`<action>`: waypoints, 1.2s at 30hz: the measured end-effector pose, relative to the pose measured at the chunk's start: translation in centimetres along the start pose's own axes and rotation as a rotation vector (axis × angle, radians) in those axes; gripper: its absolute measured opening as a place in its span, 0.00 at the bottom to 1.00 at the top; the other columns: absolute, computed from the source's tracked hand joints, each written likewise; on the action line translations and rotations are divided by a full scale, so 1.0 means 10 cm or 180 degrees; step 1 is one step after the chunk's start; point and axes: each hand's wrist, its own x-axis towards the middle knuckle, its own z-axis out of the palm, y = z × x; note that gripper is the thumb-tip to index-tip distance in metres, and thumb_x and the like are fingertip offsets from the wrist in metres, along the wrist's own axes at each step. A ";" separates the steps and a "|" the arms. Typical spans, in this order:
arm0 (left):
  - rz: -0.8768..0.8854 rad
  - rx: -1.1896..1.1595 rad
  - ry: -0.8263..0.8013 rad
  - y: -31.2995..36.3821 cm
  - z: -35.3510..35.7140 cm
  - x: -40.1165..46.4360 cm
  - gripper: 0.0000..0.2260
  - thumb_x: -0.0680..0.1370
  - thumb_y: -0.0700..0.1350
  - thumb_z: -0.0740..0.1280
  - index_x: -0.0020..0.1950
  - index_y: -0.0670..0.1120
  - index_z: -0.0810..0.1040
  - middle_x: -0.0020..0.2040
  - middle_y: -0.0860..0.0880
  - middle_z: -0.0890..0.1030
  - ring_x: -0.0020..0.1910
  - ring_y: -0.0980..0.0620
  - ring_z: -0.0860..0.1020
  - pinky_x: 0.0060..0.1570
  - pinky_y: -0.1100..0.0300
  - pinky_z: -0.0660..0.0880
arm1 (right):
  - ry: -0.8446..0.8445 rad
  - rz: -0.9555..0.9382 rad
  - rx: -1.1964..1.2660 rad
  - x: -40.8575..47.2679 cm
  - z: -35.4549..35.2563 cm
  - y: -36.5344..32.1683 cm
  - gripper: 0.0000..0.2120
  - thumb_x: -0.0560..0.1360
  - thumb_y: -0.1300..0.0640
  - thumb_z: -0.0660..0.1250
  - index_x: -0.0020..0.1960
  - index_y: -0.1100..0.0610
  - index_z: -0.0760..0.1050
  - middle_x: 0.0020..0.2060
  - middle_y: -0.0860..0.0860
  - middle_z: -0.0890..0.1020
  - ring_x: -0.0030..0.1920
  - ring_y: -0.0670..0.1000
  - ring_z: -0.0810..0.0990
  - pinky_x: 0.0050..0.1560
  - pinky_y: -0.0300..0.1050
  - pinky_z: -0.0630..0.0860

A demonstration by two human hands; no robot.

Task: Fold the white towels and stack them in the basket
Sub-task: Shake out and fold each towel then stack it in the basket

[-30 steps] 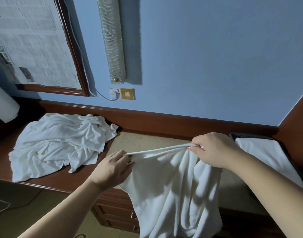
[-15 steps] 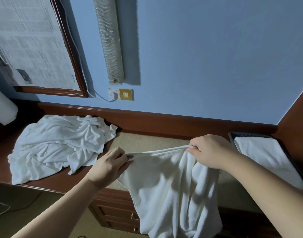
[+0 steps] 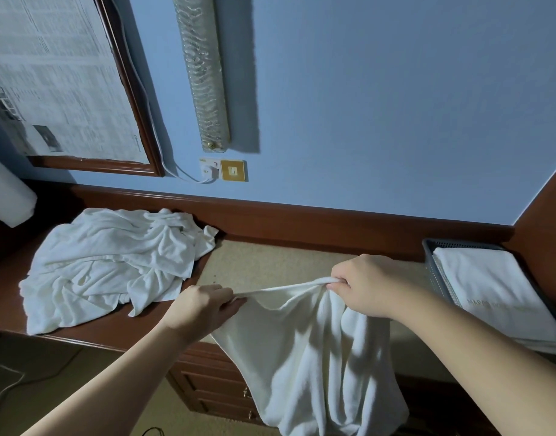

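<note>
Blue wall (image 3: 380, 105), wood desk (image 3: 91, 328) w/ drawers (image 3: 213, 391), framed mirror (image 3: 50, 73).

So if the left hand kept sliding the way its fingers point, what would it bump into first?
Probably the right hand, which pinches the same hanging white towel; the left hand points right along that edge.

A person's left hand (image 3: 204, 305) and right hand (image 3: 363, 286) pinch the top edge of a white towel (image 3: 314, 357), which hangs over the desk (image 3: 264, 262) front. A crumpled towel pile (image 3: 113, 265) lies to the left; folded towels (image 3: 497, 294) fill a dark basket (image 3: 434, 272) at right.
</note>
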 end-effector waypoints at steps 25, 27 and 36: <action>-0.0366 0.0469 -0.0610 -0.09 -0.31 0.12 0.09 0.75 0.32 0.62 0.47 0.45 0.76 0.42 0.50 0.73 0.40 0.49 0.71 0.36 0.55 0.72 | -0.0749 0.0252 0.0450 -0.15 0.04 0.33 0.29 0.64 0.25 0.74 0.59 0.37 0.76 0.41 0.38 0.75 0.50 0.46 0.78 0.43 0.44 0.73; -0.1085 0.0481 -0.0694 -0.12 -0.36 0.11 0.12 0.76 0.29 0.59 0.49 0.44 0.76 0.46 0.48 0.72 0.43 0.46 0.72 0.39 0.53 0.70 | -0.0801 0.0329 0.0141 -0.25 0.00 0.50 0.35 0.62 0.25 0.76 0.66 0.34 0.74 0.43 0.36 0.74 0.54 0.48 0.75 0.46 0.44 0.72; -0.2039 0.0785 -0.1210 -0.21 -0.66 0.06 0.03 0.82 0.47 0.56 0.52 0.51 0.69 0.44 0.45 0.78 0.43 0.38 0.81 0.43 0.45 0.78 | -0.0663 0.0479 -0.0822 -0.44 0.21 1.17 0.22 0.76 0.32 0.64 0.40 0.51 0.70 0.35 0.46 0.78 0.39 0.47 0.76 0.67 0.57 0.65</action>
